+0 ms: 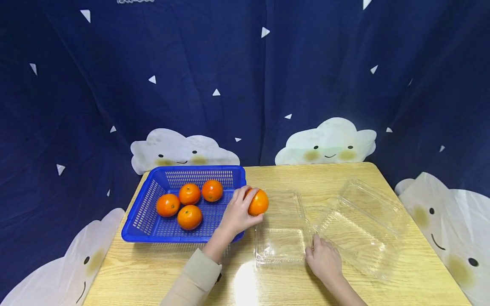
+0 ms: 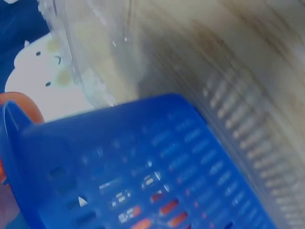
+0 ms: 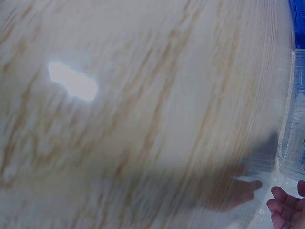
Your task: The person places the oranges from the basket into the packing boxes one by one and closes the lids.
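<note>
My left hand (image 1: 238, 213) grips an orange (image 1: 258, 203) between thumb and fingers, just past the right rim of a blue basket (image 1: 183, 239). In the left wrist view this orange (image 2: 24, 107) shows behind the basket's edge. Several more oranges (image 1: 190, 217) lie inside the basket. Right of the basket, partly below the held orange, an opened clear plastic clamshell box (image 1: 281, 246) lies on the table. My right hand (image 1: 325, 260) is at that box's right side, fingertips close to its edge. In the right wrist view its fingers (image 3: 281, 205) are loosely bent, nothing visible between them.
A second clear plastic box (image 1: 360, 229), also opened out, lies at an angle to the right of my right hand. Everything stands on a light wooden table (image 1: 268, 293). A dark blue curtain (image 1: 245, 63) with clouds hangs right behind its far edge.
</note>
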`<action>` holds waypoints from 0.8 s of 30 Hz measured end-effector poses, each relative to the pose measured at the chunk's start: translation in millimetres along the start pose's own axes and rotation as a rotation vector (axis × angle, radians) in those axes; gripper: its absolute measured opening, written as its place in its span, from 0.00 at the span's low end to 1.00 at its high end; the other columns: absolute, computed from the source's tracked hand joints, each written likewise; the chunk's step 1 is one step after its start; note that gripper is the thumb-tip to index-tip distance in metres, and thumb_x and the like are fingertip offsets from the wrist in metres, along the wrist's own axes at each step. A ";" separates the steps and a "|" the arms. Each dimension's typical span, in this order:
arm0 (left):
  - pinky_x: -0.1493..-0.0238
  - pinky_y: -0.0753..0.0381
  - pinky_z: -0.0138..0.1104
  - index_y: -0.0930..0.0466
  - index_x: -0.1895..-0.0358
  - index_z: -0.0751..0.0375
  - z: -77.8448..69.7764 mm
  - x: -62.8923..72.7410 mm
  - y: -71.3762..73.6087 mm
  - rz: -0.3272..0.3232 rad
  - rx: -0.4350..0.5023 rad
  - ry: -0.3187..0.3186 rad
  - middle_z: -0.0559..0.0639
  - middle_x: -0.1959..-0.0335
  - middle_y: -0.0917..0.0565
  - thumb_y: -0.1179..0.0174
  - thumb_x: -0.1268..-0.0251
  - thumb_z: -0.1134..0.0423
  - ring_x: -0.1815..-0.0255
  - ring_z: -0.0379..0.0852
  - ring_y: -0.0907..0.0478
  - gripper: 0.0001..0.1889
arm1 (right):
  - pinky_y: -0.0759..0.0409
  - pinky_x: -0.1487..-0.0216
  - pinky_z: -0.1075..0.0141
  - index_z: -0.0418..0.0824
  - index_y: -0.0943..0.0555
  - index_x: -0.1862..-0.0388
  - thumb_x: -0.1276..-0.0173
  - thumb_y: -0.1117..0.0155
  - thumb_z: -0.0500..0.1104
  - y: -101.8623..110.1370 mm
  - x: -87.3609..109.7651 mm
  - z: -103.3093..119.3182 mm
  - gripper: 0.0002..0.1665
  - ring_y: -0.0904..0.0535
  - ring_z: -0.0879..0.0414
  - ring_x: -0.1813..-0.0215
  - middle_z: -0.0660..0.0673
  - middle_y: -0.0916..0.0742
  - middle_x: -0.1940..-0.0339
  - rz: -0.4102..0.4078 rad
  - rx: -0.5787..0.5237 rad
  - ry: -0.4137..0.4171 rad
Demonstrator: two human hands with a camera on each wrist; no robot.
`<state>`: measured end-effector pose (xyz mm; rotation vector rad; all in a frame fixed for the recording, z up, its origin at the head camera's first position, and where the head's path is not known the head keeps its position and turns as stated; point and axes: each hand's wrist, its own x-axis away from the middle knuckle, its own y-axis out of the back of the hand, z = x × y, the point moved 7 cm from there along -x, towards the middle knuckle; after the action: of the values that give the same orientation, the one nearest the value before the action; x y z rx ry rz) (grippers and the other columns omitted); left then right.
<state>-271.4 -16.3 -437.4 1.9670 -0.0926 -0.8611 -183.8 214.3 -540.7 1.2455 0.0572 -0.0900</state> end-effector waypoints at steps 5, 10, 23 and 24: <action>0.56 0.23 0.41 0.30 0.43 0.53 -11.2 1.3 -9.8 0.028 0.003 -0.031 0.54 0.47 0.31 0.34 0.61 0.47 0.48 0.51 0.32 0.36 | 0.34 0.76 0.61 0.35 0.29 0.65 0.39 0.49 0.43 0.4 -0.6 0.2 0.11 0.32 0.52 0.77 0.47 0.27 0.80 -0.011 0.007 0.001; 0.56 0.23 0.41 0.31 0.42 0.52 -21.0 3.2 -19.5 0.073 0.008 -0.036 0.54 0.45 0.31 0.35 0.61 0.47 0.47 0.50 0.32 0.36 | 0.33 0.76 0.60 0.34 0.29 0.64 0.39 0.49 0.43 1.0 -0.7 0.3 0.12 0.31 0.51 0.76 0.46 0.26 0.80 -0.022 0.010 -0.001; 0.52 0.24 0.39 0.33 0.40 0.49 -50.9 12.4 -50.1 0.221 0.021 -0.112 0.52 0.44 0.32 0.36 0.58 0.45 0.45 0.49 0.33 0.36 | 0.33 0.75 0.59 0.36 0.30 0.66 0.39 0.49 0.44 0.1 -0.8 -0.5 0.10 0.31 0.51 0.75 0.46 0.26 0.79 -0.005 0.008 -0.009; 0.52 0.24 0.39 0.33 0.40 0.49 -53.4 13.2 -52.5 0.227 0.021 -0.121 0.52 0.44 0.32 0.35 0.58 0.45 0.46 0.48 0.33 0.36 | 0.33 0.75 0.59 0.36 0.30 0.66 0.39 0.49 0.44 0.1 -0.8 -0.5 0.10 0.31 0.50 0.75 0.46 0.26 0.79 -0.004 0.007 -0.011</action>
<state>-243.7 46.4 -470.0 1.8793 -0.3898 -0.8305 -184.5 214.8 -540.7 1.2519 0.0502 -0.1003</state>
